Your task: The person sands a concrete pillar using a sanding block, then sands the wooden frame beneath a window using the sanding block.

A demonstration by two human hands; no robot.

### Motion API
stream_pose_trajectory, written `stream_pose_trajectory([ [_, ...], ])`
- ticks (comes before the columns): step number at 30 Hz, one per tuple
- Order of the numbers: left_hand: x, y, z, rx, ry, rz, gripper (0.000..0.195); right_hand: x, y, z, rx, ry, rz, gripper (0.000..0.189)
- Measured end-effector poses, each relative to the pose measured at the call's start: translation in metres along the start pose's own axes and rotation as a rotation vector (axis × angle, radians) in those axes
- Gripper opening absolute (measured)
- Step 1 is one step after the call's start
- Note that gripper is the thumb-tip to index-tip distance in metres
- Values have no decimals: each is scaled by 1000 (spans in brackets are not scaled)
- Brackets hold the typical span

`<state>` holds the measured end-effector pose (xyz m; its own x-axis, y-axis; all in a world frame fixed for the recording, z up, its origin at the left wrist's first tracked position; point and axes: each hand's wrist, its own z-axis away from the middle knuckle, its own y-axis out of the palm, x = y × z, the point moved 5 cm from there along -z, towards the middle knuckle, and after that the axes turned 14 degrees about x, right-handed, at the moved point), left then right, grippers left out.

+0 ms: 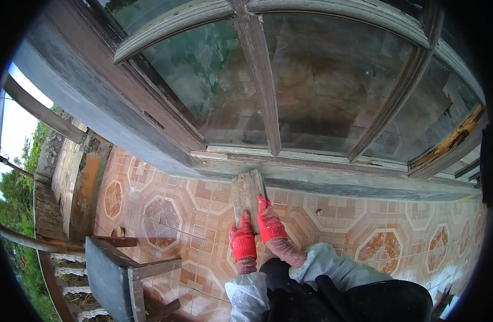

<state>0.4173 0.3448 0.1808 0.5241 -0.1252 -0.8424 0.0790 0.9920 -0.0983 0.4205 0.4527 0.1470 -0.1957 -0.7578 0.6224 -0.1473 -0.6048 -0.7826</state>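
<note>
A worn, flat wooden board (247, 191) lies between my hands, its far end at the grey masonry sill below the window. My left hand (243, 237), in a red work glove, grips the near left edge with the thumb on top. On the right edge, my right hand (270, 221), gloved the same way, holds the board with its fingers partly hidden. Beyond it stands a weathered wooden window frame (257, 76) with dusty glass panes (331, 88). Whether the board touches the sill, I cannot tell.
A wooden chair with a dark padded part (107, 277) lies or stands at the lower left, near a balustrade (75, 290). Patterned floor tiles (162, 221) run below the wall. A small round object (118, 232) and a small crumb of debris (319, 212) are on the floor.
</note>
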Motion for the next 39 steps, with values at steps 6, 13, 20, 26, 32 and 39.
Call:
stream_pose_trajectory([
  [6,4,-9,26,-54,180,-180,60,20,-47,46,-91,-96,-356,46],
  [13,27,109,14,454,157,-393,73,-77,-62,70,-378,402,-1279,45],
  [20,-15,-8,-58,321,31,-265,78,-17,36,-2,-331,492,-1233,45],
  [26,-29,-131,-85,-119,48,-33,80,104,84,-62,56,188,-851,43],
  [32,-29,-90,-63,67,105,-364,77,79,57,-9,-276,241,-1300,49],
  [39,1,-144,-44,-408,246,-148,71,120,102,-27,-77,285,-455,57],
])
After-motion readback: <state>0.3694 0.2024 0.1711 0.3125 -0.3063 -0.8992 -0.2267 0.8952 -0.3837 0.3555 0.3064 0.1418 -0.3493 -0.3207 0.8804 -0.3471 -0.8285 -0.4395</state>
